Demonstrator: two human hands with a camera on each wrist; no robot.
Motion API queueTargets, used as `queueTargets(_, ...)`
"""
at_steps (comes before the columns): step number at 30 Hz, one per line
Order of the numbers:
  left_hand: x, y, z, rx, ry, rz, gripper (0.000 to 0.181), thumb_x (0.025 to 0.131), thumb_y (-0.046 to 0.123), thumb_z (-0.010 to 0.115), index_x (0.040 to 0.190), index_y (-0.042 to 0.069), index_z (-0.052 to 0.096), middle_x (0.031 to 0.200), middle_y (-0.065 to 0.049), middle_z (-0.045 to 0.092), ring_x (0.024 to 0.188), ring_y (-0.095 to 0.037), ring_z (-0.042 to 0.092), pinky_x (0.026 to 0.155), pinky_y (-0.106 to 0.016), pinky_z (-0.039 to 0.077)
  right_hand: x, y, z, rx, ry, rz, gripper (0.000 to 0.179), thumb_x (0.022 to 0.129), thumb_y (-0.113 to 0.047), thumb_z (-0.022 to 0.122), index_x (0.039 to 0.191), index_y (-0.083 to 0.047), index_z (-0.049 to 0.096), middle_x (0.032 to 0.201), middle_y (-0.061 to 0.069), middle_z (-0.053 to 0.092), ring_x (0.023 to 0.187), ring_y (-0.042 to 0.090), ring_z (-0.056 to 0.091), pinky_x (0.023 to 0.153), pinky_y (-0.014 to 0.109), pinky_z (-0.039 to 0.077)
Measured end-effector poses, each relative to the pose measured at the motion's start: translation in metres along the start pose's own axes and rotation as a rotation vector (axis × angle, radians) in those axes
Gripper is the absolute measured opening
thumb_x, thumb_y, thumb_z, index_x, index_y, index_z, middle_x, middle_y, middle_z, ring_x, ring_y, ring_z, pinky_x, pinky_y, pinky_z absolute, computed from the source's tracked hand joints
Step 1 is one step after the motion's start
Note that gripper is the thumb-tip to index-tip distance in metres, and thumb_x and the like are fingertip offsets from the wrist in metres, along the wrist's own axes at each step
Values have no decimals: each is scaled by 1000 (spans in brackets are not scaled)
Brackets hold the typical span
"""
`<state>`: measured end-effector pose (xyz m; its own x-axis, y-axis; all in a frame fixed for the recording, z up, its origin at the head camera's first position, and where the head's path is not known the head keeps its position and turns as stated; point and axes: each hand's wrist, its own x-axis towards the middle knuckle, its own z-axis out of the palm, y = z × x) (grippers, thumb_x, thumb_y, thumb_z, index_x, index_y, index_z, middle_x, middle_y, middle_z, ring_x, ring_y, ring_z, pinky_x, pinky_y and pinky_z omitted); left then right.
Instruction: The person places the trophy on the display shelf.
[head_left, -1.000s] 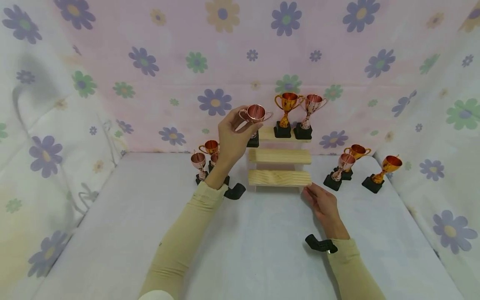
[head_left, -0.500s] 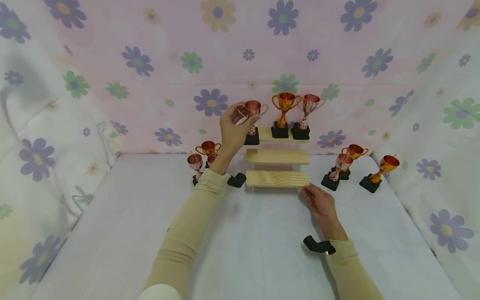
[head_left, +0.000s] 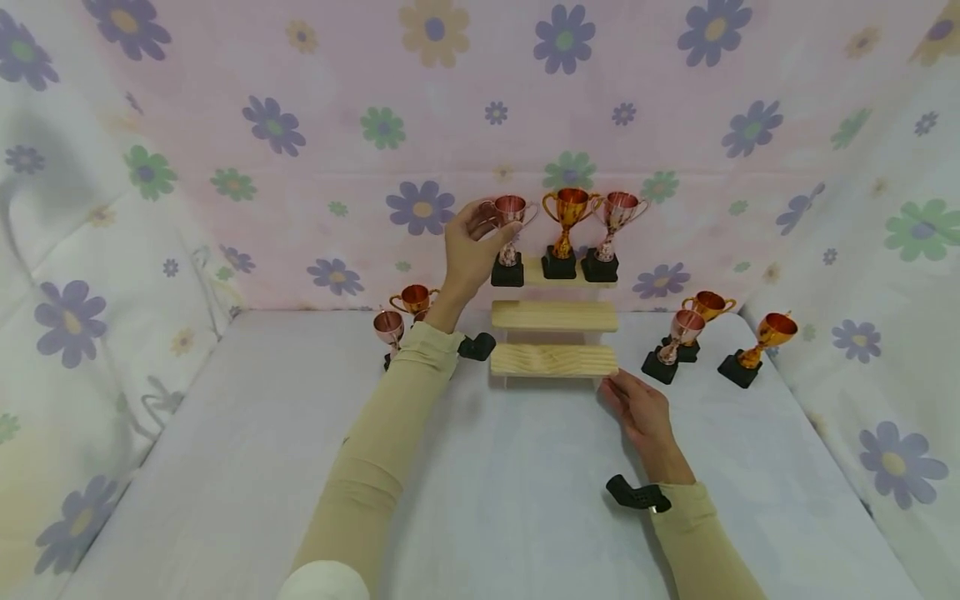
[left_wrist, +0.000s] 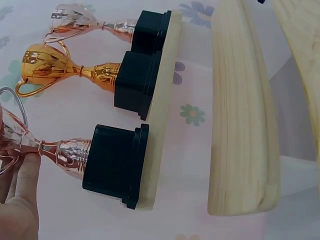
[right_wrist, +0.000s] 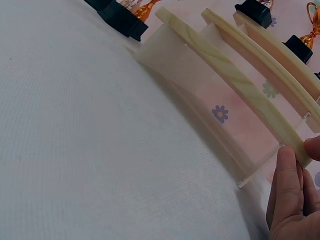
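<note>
Your left hand [head_left: 469, 250] reaches far, pinching a shiny rose-gold trophy cup with a square black base [head_left: 508, 253] — upright at the left end of the far wooden shelf [head_left: 532, 272], beside a shiny gold trophy cup [head_left: 562, 240]. Your right hand [head_left: 643, 410] pinches the near wooden shelf [head_left: 554, 360] at its right end — thumb above, fingers beneath.

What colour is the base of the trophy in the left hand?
Black; the base shows best in the left wrist view.
</note>
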<state>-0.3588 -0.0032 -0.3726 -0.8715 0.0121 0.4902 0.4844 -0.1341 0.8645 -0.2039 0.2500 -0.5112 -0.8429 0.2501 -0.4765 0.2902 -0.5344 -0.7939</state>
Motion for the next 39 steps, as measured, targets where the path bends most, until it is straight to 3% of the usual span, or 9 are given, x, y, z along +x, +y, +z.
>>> queueTargets(3,4,-2,4,-8,-9,-7,48,87,-1,79,130,-7,60,115,-23,65,110,-39,65,98,-41,56,0,0,-1,4,-2,-4,42,102,-12,61,142,-3,52,98,-4,72,97,8,69,94,21,57)
queueTargets(9,9,-6,11,-5,-1,-19,46,86,2,81,128,-4,62,116,-19,66,108,-33,67,93,-31,58,2,1,-1,24,-1,7,33,102,-11,61,135,-5,57,98,-4,73,97,8,70,93,22,57)
queueTargets(17,10,-10,18,-18,23,-3,41,86,5,81,123,-2,64,108,-9,67,103,-25,67,87,-28,58,3,2,-1,14,-1,13,42,104,-12,59,144,-3,50,100,-4,72,101,9,69,95,21,56)
queueTargets(24,11,-11,19,7,29,32,39,86,6,82,120,-2,66,106,-10,68,101,-25,67,86,-30,58,3,2,0,32,10,-8,21,102,-7,60,123,-6,62,93,-3,74,92,8,70,92,22,58)
queueTargets(32,11,-10,18,-25,36,34,36,87,2,80,119,-4,65,104,-10,67,100,-31,67,81,-25,57,3,2,2,-5,0,-9,44,104,-10,59,145,0,49,93,-7,73,94,6,69,94,21,57)
queueTargets(37,11,-9,22,-56,18,16,39,89,-3,76,125,-10,60,108,-22,64,103,-42,64,86,-34,57,2,1,0,4,13,0,43,103,-11,61,144,-2,51,95,-6,73,95,6,69,95,21,56)
queueTargets(39,10,-9,23,-56,19,12,39,89,-3,76,125,-8,61,108,-20,65,102,-40,65,87,-34,57,2,1,-1,9,12,8,42,103,-11,60,143,-3,52,95,-7,73,96,7,69,95,21,56)
